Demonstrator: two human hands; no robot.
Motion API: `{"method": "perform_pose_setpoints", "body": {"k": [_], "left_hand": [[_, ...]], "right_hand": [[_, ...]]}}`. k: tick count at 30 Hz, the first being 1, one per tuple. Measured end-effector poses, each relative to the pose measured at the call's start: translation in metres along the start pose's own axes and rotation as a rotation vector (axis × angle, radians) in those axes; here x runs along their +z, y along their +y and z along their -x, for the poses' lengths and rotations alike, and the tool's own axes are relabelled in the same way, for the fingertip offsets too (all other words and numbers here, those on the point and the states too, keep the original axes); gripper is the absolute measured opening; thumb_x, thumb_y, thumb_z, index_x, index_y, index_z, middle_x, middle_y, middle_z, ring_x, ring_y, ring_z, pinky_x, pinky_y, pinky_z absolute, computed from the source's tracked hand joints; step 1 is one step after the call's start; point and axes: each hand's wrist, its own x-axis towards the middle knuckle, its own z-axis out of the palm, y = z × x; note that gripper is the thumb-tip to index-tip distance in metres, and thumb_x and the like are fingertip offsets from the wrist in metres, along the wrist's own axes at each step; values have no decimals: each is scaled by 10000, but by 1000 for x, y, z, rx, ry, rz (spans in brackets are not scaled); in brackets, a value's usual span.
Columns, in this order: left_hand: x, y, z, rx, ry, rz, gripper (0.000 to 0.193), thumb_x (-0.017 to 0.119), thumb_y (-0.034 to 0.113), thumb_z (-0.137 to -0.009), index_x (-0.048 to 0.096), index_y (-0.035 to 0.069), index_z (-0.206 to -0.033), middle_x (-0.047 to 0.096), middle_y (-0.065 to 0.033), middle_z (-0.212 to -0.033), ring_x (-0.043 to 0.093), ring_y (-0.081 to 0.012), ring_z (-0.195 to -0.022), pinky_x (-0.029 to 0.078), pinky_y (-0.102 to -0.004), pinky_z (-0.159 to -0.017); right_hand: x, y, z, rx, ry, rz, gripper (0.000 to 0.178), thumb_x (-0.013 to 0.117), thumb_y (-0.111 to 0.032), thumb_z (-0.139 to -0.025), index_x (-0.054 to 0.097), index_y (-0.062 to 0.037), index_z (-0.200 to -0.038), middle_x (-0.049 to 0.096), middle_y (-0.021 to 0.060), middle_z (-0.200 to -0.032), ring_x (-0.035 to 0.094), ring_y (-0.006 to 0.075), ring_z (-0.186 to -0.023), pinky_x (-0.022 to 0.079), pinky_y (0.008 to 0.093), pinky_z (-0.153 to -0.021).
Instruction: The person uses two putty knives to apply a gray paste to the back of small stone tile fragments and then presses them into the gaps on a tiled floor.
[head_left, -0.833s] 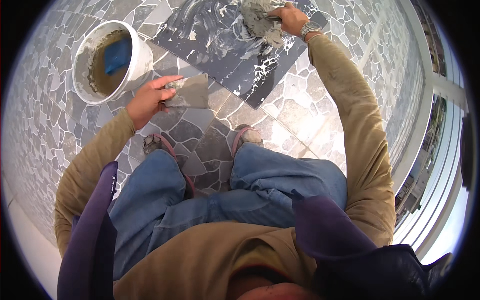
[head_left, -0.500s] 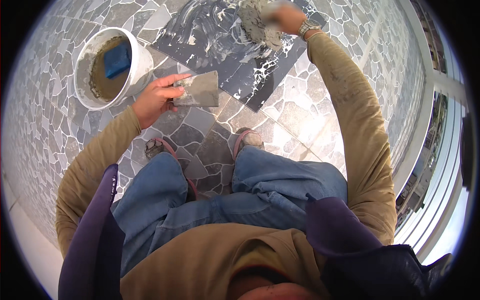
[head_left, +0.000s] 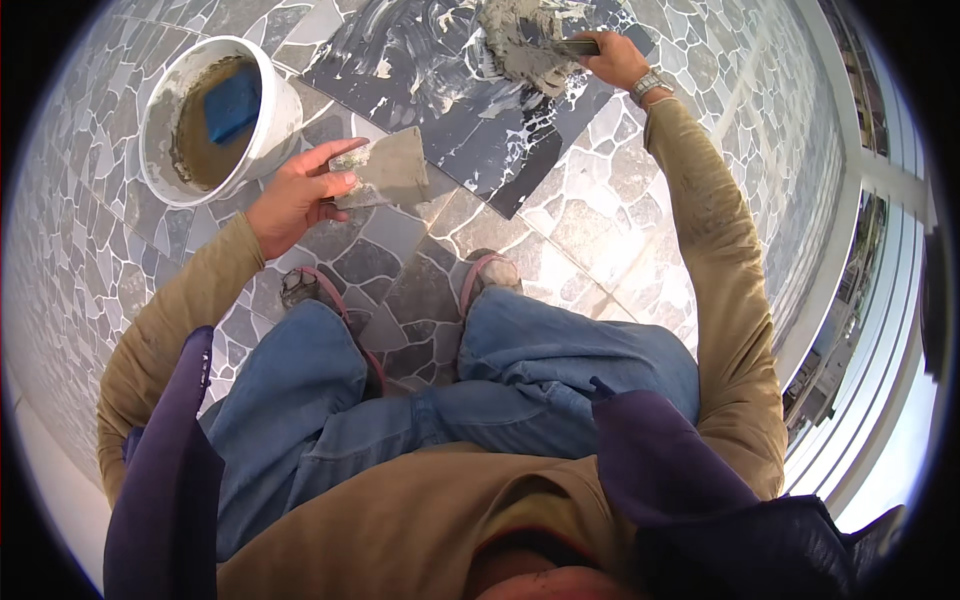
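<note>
My left hand (head_left: 290, 200) is closed on a flat grey rectangular plate (head_left: 392, 168), gripping its left end between thumb and fingers. Pale smears mark the plate near the fingertips; whether it is a tile piece or a scraper blade I cannot tell. Farther off to the right, my right hand (head_left: 616, 60) grips the dark handle of a trowel (head_left: 578, 46). The trowel's front end is hidden in a heap of wet grey mortar (head_left: 530, 50). That heap sits on a dark sheet (head_left: 400, 100) streaked with white and grey.
Left of my left hand stands a white bucket (head_left: 278, 115) with murky water and a blue sponge (head_left: 233, 104) in it. My shod feet rest on the stone-patterned floor (head_left: 405, 300) below. White railings (head_left: 850, 370) run along the right side.
My right hand has drawn slightly right and toward me, and the trowel handle now shows. My left hand has shifted a little left with the plate, which is tilted more.
</note>
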Motion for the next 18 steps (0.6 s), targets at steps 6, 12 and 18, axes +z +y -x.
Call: {"method": "perform_pose_setpoints", "body": {"k": [6, 12, 18], "left_hand": [[-7, -3, 0, -11, -37, 6, 557, 627, 197, -971, 455, 82, -1488, 616, -17, -1214, 602, -95, -1023, 516, -267, -771], [25, 15, -41, 12, -125, -55, 592, 627, 199, -974, 415, 59, -1509, 622, -30, -1210, 594, -97, -1019, 500, -282, -747], [27, 13, -30, -1, -96, 13, 592, 626, 165, -966, 412, 63, -1509, 619, -27, -1230, 607, -99, -999, 495, -269, -726]], "right_hand": [[46, -30, 13, 550, 130, 0, 468, 615, -328, -781, 717, 15, -1082, 709, 287, -1037, 686, 433, -1014, 532, 462, -935], [35, -38, -55, 689, 249, -1041, 301, 688, -161, -797, 718, 36, -1023, 724, 170, -908, 717, 276, -792, 600, 354, -615], [38, -52, -33, -180, 335, 161, 331, 659, -62, -803, 738, -99, -1123, 730, 115, -1024, 686, 269, -948, 592, 360, -785]]}}
